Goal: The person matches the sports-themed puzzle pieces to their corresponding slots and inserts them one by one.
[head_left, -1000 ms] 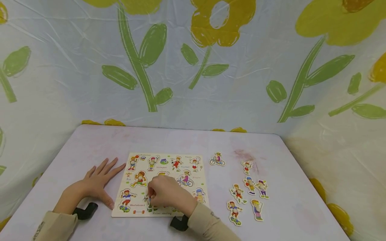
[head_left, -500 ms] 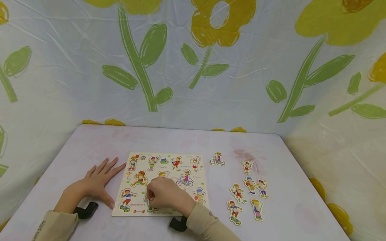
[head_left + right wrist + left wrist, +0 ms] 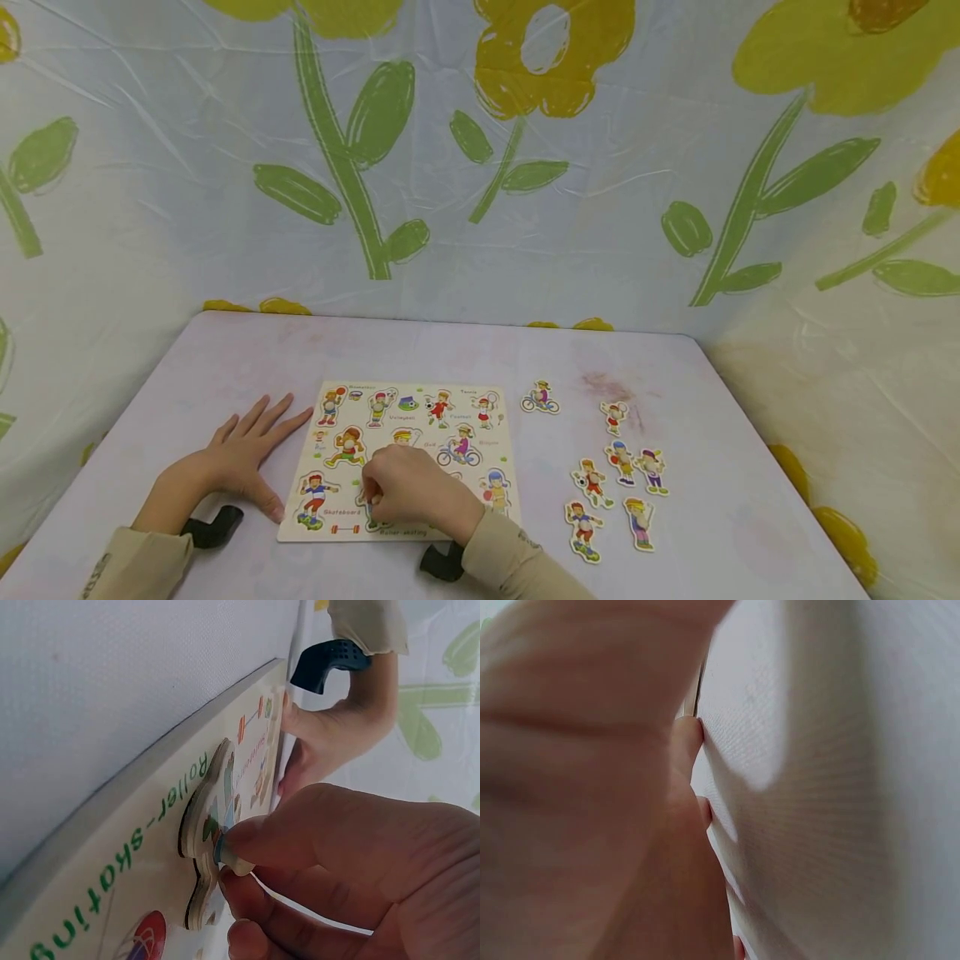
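Observation:
A wooden peg puzzle board (image 3: 343,496) printed with sports figures lies flat on the table. My right hand (image 3: 420,492) is over its lower middle, thumb and fingers pinching the round knob of a puzzle piece (image 3: 206,832). In the right wrist view this piece stands slightly proud of the board, beside the "Roller-skating" label, with a dark gap along its edge; whether it is fully in its recess I cannot tell. From the head, the hand covers most of it. My left hand (image 3: 243,458) rests with spread fingers on the table at the board's left edge, holding nothing.
Several loose figure pieces lie right of the board, among them a cyclist (image 3: 541,397), a tennis player (image 3: 614,417) and a skateboarder (image 3: 583,530). A flowered cloth (image 3: 585,250) hangs behind the table (image 3: 420,342). Black wrist mounts (image 3: 215,527) sit at both wrists.
My right hand has shifted very slightly left over the same spot, still pinching the piece. The left hand, the board and the loose pieces stay where they were.

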The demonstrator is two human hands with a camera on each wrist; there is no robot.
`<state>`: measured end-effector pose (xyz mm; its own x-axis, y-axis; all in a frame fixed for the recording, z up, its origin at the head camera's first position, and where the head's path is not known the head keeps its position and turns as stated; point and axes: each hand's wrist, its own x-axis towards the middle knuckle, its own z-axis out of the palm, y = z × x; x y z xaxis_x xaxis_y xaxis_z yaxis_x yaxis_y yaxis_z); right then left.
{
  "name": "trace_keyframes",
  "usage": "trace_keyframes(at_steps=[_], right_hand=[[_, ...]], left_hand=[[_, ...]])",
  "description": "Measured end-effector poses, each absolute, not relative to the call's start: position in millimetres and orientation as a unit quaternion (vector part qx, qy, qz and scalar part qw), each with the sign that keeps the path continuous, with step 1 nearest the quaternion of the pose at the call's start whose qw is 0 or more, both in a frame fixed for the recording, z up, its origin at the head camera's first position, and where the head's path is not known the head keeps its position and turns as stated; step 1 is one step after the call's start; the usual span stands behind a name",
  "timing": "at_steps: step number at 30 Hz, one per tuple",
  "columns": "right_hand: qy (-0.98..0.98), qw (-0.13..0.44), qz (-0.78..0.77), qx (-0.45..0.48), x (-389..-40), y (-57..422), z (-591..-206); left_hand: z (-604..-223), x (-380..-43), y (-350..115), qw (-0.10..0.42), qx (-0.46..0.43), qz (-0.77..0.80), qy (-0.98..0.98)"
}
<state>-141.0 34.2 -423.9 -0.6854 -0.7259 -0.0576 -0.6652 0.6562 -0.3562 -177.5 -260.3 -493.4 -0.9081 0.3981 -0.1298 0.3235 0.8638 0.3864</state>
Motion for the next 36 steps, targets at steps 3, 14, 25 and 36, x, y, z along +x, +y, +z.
trace_keyframes(at_steps=[3, 14, 25, 36], right_hand=[[0.905, 0.102, -0.158, -0.382, -140.7, 34.1, -424.7], [0.908, 0.107, -0.160, -0.373, -140.5, 33.3, -427.1], [0.910, 0.103, -0.154, -0.371, -140.3, 33.2, -428.9], [0.911, 0.080, -0.123, -0.386, -139.5, 33.5, -428.0]], left_hand=[[-492.5, -177.1, -259.8, 0.104, 0.188, 0.182, 0.960], [-495.3, -178.0, -262.1, 0.101, 0.192, 0.178, 0.960], [-490.3, -176.4, -260.0, 0.100, 0.194, 0.186, 0.958], [-489.7, -176.4, -259.3, 0.100, 0.193, 0.182, 0.959]])
